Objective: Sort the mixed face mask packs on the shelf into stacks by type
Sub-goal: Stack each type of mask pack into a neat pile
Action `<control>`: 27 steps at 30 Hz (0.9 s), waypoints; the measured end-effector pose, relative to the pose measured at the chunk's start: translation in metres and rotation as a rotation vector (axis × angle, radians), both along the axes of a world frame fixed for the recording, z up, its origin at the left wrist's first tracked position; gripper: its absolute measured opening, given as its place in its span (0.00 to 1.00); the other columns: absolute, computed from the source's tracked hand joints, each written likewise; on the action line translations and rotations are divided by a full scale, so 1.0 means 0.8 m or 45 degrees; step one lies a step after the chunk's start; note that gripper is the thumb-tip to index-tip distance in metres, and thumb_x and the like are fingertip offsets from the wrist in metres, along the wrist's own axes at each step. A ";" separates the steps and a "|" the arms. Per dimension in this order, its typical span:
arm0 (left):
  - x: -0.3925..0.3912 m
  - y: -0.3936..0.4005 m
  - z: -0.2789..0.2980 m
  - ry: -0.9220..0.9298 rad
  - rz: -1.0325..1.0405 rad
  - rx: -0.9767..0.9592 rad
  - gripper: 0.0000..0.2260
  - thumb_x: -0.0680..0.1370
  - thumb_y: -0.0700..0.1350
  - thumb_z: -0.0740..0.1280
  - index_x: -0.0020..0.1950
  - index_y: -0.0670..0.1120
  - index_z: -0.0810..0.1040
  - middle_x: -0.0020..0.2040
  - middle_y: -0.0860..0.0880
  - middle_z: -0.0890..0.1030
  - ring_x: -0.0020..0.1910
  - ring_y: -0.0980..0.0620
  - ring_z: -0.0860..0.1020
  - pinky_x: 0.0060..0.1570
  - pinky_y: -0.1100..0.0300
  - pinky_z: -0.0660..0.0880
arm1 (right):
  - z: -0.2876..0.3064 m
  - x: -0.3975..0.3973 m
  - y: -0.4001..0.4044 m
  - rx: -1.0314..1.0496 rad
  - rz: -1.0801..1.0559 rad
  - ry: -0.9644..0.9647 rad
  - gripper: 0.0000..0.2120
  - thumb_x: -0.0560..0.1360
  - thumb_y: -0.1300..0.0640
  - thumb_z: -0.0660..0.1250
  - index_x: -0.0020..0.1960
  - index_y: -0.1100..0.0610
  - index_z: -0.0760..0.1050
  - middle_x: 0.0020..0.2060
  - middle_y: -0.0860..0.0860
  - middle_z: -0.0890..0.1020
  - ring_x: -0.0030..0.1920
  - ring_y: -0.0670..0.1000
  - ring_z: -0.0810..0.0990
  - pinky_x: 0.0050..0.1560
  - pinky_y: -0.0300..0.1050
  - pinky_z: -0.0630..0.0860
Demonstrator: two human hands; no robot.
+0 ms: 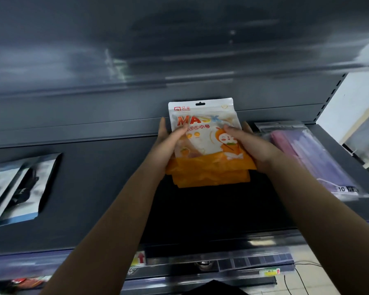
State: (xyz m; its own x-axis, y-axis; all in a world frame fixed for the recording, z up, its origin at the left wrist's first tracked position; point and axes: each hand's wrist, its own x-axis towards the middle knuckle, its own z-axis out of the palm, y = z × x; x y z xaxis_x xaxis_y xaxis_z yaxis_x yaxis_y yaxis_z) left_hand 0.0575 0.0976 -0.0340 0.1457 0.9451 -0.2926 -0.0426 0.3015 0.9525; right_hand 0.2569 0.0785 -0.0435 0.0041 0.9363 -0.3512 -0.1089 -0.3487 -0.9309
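Both forearms reached over the shelf (94, 188). Left hand (168, 139) and right hand (247, 141) were closed on the sides of the orange mask packs (209, 158), held at mid-shelf. Black-pictured packs (19, 188) lay at left, purple packs (311, 158) at right. Sorting appeared nearly complete; the orange stack was not yet released.

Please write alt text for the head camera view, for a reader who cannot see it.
Both hands, left hand and right hand, hold a small stack of orange mask packs over the middle of a dark shelf. Black-and-white packs lie at the left, and a purple pack lies at the right.
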 end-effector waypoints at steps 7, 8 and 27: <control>-0.014 -0.036 -0.014 -0.242 -0.025 0.138 0.28 0.78 0.43 0.62 0.75 0.56 0.56 0.69 0.54 0.68 0.50 0.57 0.76 0.48 0.58 0.76 | -0.004 -0.007 -0.038 0.244 -0.103 0.118 0.45 0.67 0.49 0.70 0.77 0.46 0.49 0.70 0.48 0.70 0.56 0.51 0.80 0.57 0.52 0.77; -0.012 -0.037 -0.013 -0.248 -0.051 0.143 0.23 0.78 0.43 0.62 0.71 0.58 0.62 0.64 0.57 0.73 0.48 0.59 0.78 0.45 0.60 0.78 | -0.006 -0.009 -0.039 0.268 -0.076 0.094 0.42 0.66 0.49 0.70 0.75 0.45 0.54 0.67 0.48 0.74 0.57 0.51 0.81 0.58 0.53 0.77; -0.001 -0.108 -0.045 -0.107 -0.087 0.430 0.33 0.74 0.45 0.64 0.71 0.62 0.50 0.61 0.69 0.64 0.47 0.82 0.70 0.42 0.80 0.70 | -0.056 -0.031 -0.126 0.541 -0.037 -0.385 0.62 0.56 0.47 0.81 0.75 0.42 0.41 0.58 0.20 0.65 0.66 0.37 0.68 0.70 0.51 0.67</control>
